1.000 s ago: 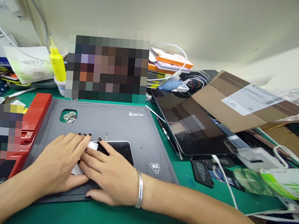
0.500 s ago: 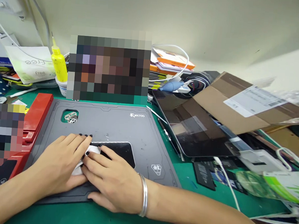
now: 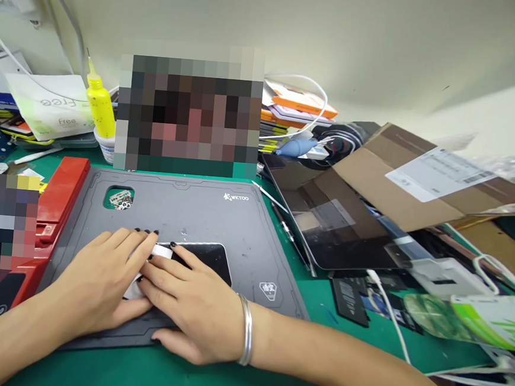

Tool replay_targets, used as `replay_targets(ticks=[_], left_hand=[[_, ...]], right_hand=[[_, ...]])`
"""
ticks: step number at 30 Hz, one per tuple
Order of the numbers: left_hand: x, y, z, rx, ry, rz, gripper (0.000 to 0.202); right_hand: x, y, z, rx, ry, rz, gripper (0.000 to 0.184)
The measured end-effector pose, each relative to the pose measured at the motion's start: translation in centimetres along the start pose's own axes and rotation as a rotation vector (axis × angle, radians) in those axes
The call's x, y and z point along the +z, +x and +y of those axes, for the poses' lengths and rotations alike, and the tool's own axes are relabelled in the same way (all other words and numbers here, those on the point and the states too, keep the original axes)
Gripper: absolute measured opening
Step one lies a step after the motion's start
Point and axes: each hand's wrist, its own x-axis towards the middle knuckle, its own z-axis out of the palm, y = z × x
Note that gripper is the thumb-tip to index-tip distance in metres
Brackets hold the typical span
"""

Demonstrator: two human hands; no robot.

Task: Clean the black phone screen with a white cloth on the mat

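Where the gray mat (image 3: 158,209) covers part of the green counter (image 3: 207,379), I can read "WKTOO" near its far edge, and "Free" on a white packet (image 3: 55,103) behind. On that mat the phone (image 3: 208,256) lies under both hands: the left hand (image 3: 103,279), fingers together, partly hides a white cloth (image 3: 163,251), its grip unclear to me, and the right hand (image 3: 199,307) is spread. Since half a second ago, the right fingertips have edged toward the phone's far side.

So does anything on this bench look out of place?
Slightly: pale specks dot the grey mat just beyond the phone, perhaps debris or marks. At right, the cardboard box sits askew behind the dark panel.
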Motion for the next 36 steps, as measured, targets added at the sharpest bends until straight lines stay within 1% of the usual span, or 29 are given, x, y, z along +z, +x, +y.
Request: replay_targets(ticks=[4,10,21,27,36], left_hand=[[0.0,-0.04,-0.01,-0.006,-0.013,-0.012,0.056],[-0.14,-0.01,-0.04,0.014,0.006,-0.011,0.059],[-0.12,0.09,0.03,0.023,0.017,-0.002,0.058],[-0.13,0.06,0.08,0.011,0.007,-0.003,0.056],[0.04,-0.08,-0.03,0.013,0.005,-0.012,0.06]], right_hand=[[-0.08,0.11,0.24,-0.002,0.022,-0.007,0.065],[-0.23,0.12,0.13,-0.009,0.027,0.006,0.061],[-0.62,0.16,0.06,0.008,0.026,0.004,0.055],[-0.42,0.01,0.09,-0.005,0.015,0.009,0.059],[-0.31,0.07,0.34,-0.007,0.037,0.0,0.062]])
